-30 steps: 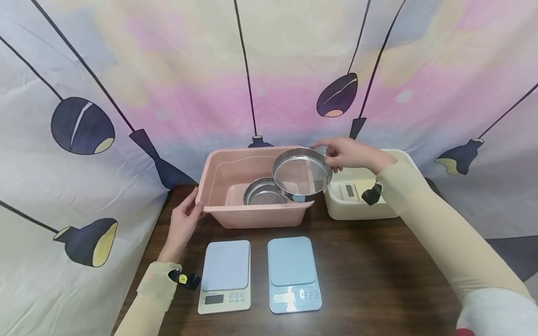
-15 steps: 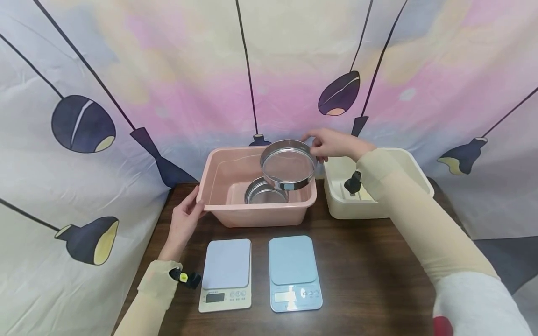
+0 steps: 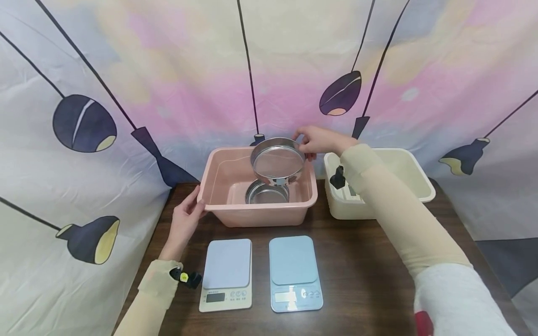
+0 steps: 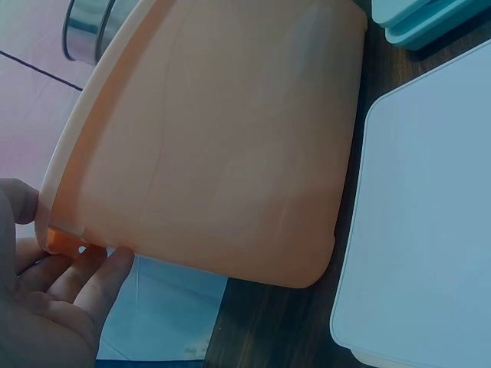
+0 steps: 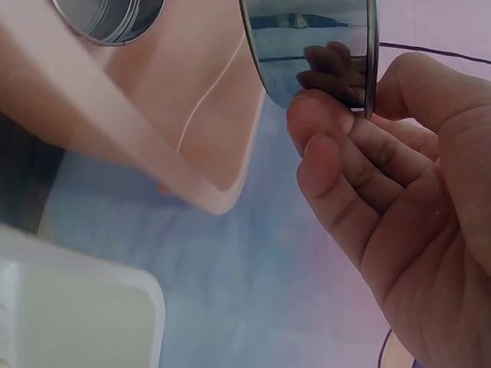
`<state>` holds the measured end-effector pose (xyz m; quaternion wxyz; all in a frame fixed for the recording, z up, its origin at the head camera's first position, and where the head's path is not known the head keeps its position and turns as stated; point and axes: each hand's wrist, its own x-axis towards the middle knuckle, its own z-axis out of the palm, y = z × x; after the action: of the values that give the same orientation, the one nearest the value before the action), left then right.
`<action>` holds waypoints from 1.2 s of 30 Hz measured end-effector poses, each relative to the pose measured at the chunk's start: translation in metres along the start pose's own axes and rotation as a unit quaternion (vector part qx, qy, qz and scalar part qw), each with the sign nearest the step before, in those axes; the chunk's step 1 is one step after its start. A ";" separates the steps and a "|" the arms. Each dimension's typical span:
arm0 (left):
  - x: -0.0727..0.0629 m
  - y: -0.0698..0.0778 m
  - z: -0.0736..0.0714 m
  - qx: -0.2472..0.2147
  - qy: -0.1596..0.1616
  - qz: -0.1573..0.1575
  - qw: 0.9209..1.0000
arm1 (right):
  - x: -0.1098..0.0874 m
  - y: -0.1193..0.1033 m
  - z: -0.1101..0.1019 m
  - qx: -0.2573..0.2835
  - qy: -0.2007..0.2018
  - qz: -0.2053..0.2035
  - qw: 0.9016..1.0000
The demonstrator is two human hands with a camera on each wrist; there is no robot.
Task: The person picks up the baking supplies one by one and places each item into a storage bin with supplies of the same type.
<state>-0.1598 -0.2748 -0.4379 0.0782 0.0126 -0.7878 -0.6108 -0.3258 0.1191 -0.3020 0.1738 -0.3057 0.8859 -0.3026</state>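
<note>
My right hand (image 3: 322, 141) pinches the rim of a round steel sieve (image 3: 278, 162) with fine mesh. It holds the sieve, slightly tilted, above the right part of a pink plastic basin (image 3: 260, 218). A second steel sieve (image 3: 267, 196) lies inside the basin, partly hidden by the front wall. In the right wrist view, the thumb and fingers (image 5: 318, 115) grip the shiny sidewall of the raised sieve (image 5: 307, 46). My left hand (image 3: 184, 223) holds the basin's left rim near its front corner, thumb on one side and fingers beneath, as the left wrist view shows.
A cream basin (image 3: 341, 211) stands to the right, its contents partly covered by the right forearm. In front lie a white kitchen scale (image 3: 227, 266) and a light blue kitchen scale (image 3: 293, 261) on the dark wooden table (image 3: 361, 270). A patterned cloth hangs behind.
My right hand has carried the raised sieve left and slightly up, from the basin's right edge to over its inside. The left hand stays on the rim.
</note>
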 end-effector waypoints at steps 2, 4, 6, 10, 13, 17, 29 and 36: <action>0.000 -0.001 0.000 -0.003 -0.001 0.000 1.000 | 0.004 -0.003 0.002 0.008 -0.002 -0.001 1.000; 0.000 -0.002 0.000 -0.003 -0.001 -0.001 1.000 | 0.007 -0.005 0.004 0.014 -0.005 -0.005 1.000; -0.001 -0.002 0.000 0.000 -0.001 -0.002 1.000 | 0.010 -0.008 0.006 0.021 -0.005 -0.011 1.000; -0.002 -0.002 0.000 0.006 -0.001 0.000 1.000 | 0.018 -0.012 0.014 0.027 -0.006 -0.002 1.000; -0.002 -0.002 0.001 0.007 0.002 0.003 1.000 | 0.026 -0.013 0.020 0.028 -0.009 0.007 1.000; -0.001 -0.003 0.001 -0.001 0.002 0.005 1.000 | 0.032 -0.015 0.028 0.033 -0.013 0.011 0.999; -0.002 -0.005 0.001 -0.005 0.003 0.012 1.000 | 0.043 -0.010 0.046 0.028 -0.028 0.029 0.999; -0.003 -0.003 0.000 -0.003 -0.004 0.000 1.000 | 0.046 -0.003 0.055 0.023 -0.042 0.039 0.998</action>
<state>-0.1573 -0.2748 -0.4412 0.0757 0.0098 -0.7862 -0.6133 -0.3316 0.0638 -0.3473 0.2292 -0.2788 0.8822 -0.3025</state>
